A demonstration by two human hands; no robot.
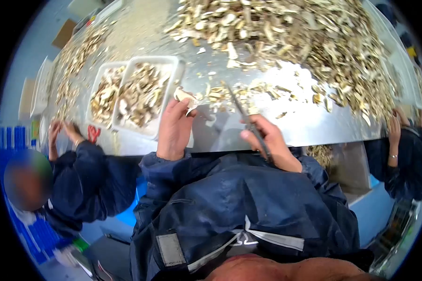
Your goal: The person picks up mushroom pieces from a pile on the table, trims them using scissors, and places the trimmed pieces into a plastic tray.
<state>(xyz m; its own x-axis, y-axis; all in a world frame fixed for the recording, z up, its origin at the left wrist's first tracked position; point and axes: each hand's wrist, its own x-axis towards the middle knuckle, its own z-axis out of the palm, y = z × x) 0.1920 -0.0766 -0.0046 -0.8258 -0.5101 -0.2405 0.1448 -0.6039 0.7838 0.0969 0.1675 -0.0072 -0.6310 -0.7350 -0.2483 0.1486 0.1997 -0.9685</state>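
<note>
Pinched between the fingers of my left hand (177, 124) is a pale mushroom slice (186, 99), just right of the white trays. My right hand (269, 140) is closed round a dark knife (250, 122), whose blade points up and to the left over the table. The blade and the slice are apart. Small mushroom pieces (218, 95) lie on the metal table beyond both hands. Two white trays (174, 75) with sliced mushrooms stand side by side to the left.
A large heap of sliced mushrooms (305, 37) covers the back and right. Red-handled scissors (93, 134) lie near the left edge. Co-workers' hands show at left (63, 133) and right (395, 133). A bin (349, 164) stands below the right edge.
</note>
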